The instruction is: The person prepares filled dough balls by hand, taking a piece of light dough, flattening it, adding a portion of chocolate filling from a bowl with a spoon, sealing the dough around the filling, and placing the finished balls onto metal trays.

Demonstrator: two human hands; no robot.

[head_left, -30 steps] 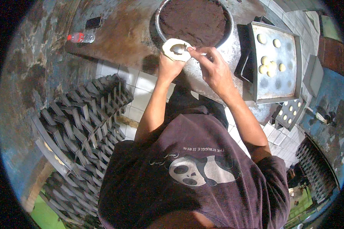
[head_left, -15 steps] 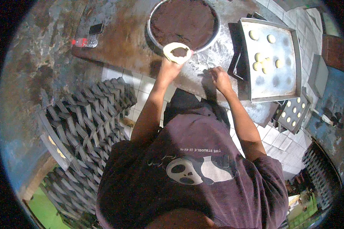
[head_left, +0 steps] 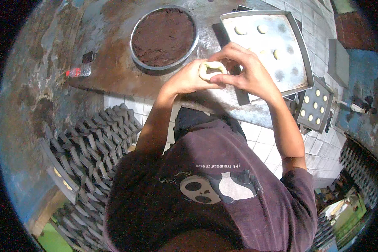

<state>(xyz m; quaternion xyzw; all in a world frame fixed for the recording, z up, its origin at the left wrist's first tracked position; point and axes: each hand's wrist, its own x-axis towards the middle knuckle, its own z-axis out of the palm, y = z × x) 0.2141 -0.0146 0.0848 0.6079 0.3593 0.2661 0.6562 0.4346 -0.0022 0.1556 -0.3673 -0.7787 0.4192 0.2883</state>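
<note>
A cup of pale dough (head_left: 206,71) with dark filling inside is held above the worktable's front part. My left hand (head_left: 187,79) cups the dough from the left, and my right hand (head_left: 242,69) closes round it from the right, thumb at its lower edge. Behind them a round metal pan (head_left: 133,51) holds dark brown filling (head_left: 164,35), pressed flat. To the right, a large metal tray (head_left: 302,63) carries several pale dough balls (head_left: 262,29), some hidden behind my right hand.
A bottle with red label (head_left: 76,72) and a dark phone-like object (head_left: 88,57) lie on the rusty worktable (head_left: 96,80). A smaller tray of dough balls (head_left: 316,108) sits lower right. Stacked metal pans (head_left: 88,138) stand at lower left, more (head_left: 357,168) at right.
My right hand has left the spoon it held earlier and now pinches the dough with my left hand. The view has shifted, putting the filling pan and tray further left.
</note>
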